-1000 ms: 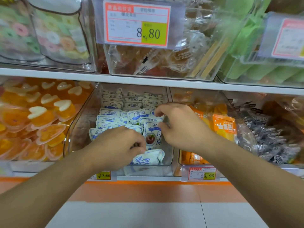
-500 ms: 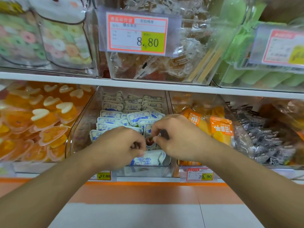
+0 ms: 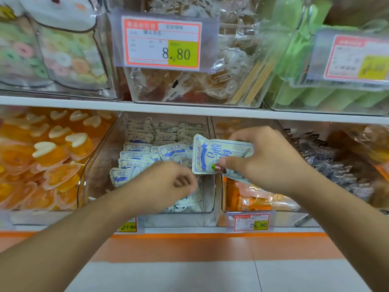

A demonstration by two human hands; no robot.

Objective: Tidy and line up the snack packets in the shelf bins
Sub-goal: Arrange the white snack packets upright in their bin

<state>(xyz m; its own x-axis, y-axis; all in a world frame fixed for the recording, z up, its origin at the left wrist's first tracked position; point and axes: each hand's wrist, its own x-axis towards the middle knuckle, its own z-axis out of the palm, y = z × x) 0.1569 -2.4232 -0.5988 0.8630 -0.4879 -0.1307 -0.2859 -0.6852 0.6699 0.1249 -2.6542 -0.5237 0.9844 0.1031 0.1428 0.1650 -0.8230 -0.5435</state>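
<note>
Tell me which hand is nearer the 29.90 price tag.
Right. The right hand is above the 29.90 price tag, holding a white packet; the left hand is off to its left.

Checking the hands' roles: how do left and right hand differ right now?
The right hand pinches a blue-and-white packet lifted above the bin; the left hand is curled, seemingly empty. The right hand is higher, the left hand lower, over the packets. Both are at the same bin.

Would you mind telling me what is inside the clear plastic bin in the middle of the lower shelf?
The clear plastic bin holds rows of white-and-blue snack packets. The left hand covers the front ones, so their arrangement there cannot be seen.
</note>
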